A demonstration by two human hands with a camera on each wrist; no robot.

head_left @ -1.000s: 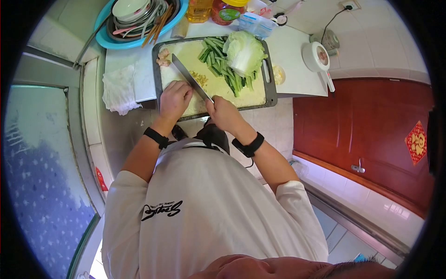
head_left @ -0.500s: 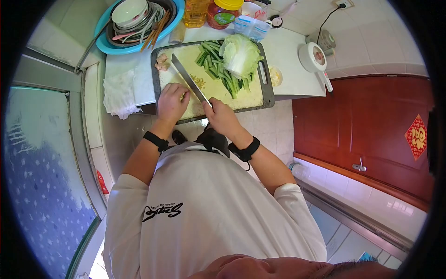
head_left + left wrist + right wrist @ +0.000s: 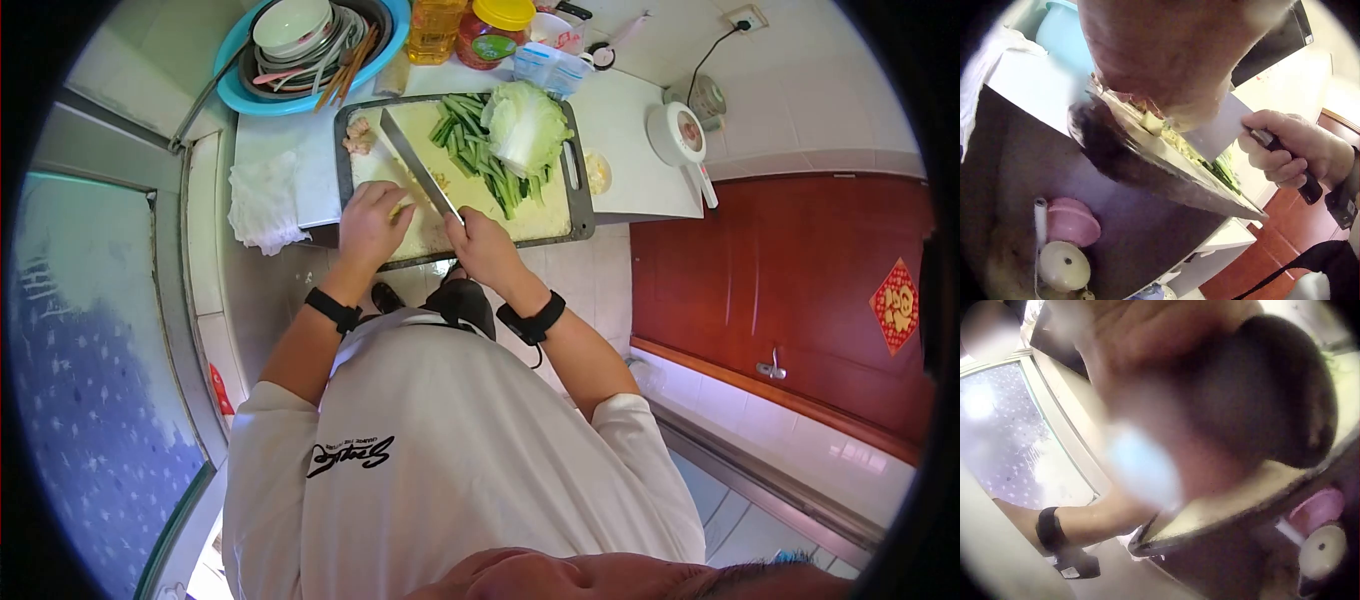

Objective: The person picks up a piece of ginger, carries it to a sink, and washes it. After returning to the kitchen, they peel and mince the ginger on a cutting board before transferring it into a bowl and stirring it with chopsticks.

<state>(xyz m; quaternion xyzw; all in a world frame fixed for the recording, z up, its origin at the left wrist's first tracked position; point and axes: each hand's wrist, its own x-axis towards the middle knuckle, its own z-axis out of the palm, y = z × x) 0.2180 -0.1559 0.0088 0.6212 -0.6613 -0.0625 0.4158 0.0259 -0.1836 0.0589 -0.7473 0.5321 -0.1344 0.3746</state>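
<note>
My right hand point(image 3: 487, 247) grips the black handle of a cleaver point(image 3: 415, 163), whose broad blade stands edge down over the cutting board point(image 3: 543, 213). On the left part of the board, my left hand point(image 3: 370, 228) bends its fingers and thumb around a small yellow piece of ginger point(image 3: 1152, 124). The blade is just right of those fingers. Chopped yellow bits point(image 3: 1186, 150) lie by the blade, partly hidden behind it. Knobby pinkish-tan pieces point(image 3: 358, 137) sit at the board's upper left corner. Cut green vegetable sticks point(image 3: 466, 140) and a cabbage piece point(image 3: 524, 128) occupy its right side.
A blue basin point(image 3: 232, 88) of dishes stands at back left, beside an oil bottle point(image 3: 434, 32) and a yellow-lidded jar point(image 3: 490, 38). A white cloth point(image 3: 265, 205) hangs over the counter's left edge. A white handled pot point(image 3: 675, 135) stands at right.
My left fingers have loosened and drawn slightly left of the blade, so the yellow piece now shows by the thumb. The right hand keeps its grip on the cleaver.
</note>
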